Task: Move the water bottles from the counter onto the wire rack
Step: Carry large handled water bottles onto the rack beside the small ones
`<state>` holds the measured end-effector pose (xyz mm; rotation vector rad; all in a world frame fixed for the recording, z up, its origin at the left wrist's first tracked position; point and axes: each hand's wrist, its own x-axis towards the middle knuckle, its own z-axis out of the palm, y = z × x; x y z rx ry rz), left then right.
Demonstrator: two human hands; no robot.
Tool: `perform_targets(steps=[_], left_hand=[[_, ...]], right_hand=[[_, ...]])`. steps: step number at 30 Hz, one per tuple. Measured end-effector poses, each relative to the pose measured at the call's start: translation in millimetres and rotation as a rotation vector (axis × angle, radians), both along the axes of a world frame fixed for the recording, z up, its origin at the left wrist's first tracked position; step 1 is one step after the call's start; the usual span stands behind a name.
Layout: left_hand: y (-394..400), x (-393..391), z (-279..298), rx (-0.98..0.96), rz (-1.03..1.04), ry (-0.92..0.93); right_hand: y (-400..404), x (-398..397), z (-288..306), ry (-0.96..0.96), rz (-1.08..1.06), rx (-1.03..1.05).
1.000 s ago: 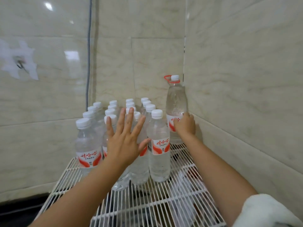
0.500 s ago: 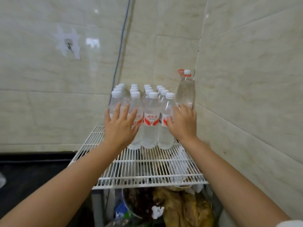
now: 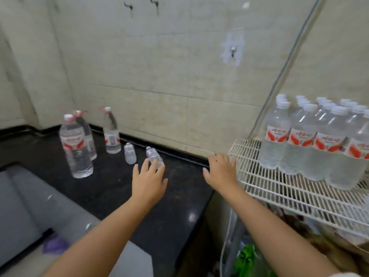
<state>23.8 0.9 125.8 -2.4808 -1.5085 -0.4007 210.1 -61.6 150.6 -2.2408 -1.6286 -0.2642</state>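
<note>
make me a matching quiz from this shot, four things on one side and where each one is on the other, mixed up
Things:
1. left hand
2. right hand
3. big bottle with the white cap
4. row of red-labelled bottles

Places:
A. standing on the white wire rack
B. at the near left corner of the rack
C. upright on the black counter, far left
D. over the counter, just short of a small tilted bottle

Pairs: 1-D, 2-B, 3-C, 4-A
</note>
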Motion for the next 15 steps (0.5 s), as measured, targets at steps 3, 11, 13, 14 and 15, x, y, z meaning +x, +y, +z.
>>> perform_targets(steps=[3, 11, 13, 14, 15], left_hand=[[17, -62, 1, -0.016, 0.109, 0.057], [109, -228, -8, -0.076, 0.27, 0.017], [134, -261, -13, -0.075, 0.281, 0.01], [146, -275, -15, -0.084, 0.291, 0.005], [159, -287, -16, -0.096, 0.305, -0.006]], right_hand=[[47, -60, -10, -0.052, 0.101, -0.076], [172, -225, -26, -0.037, 0.259, -0.119], [197, -261, -28, -0.023, 0.272, -0.135], [210, -277, -29, -0.022, 0.278, -0.139], [222, -291, -30, -0.022, 0.286, -0.144]])
